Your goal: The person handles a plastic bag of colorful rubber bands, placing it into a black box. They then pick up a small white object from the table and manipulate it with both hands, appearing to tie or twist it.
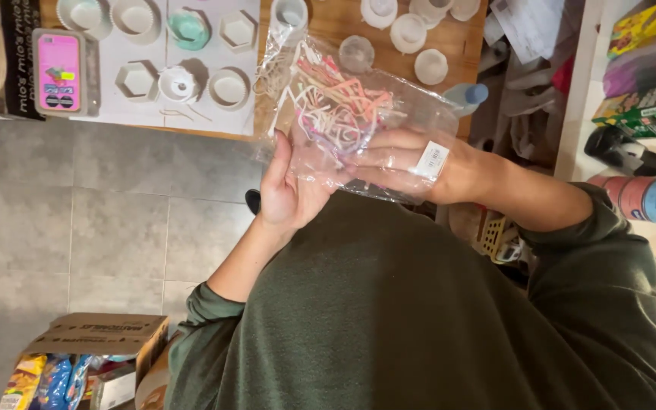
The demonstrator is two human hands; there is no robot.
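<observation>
Both hands grasp 1 clear plastic bag [343, 114] of coloured strands: left hand [286, 190] cups its edge, right hand [411, 163] reaches inside. It hangs above the table [328, 23], seemingly for rummaging.

A wooden table [343, 26] carries a white sheet [191, 114], white moulds [229, 87] and a pink phone [58, 72].

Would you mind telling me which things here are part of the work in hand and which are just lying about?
In hand:
- clear plastic bag of coloured strands
- left hand, holding the bag from below
- right hand, inside the bag

Lying about:
- white moulds on the table
- pink phone
- cardboard box on the floor
- spray cans
</observation>
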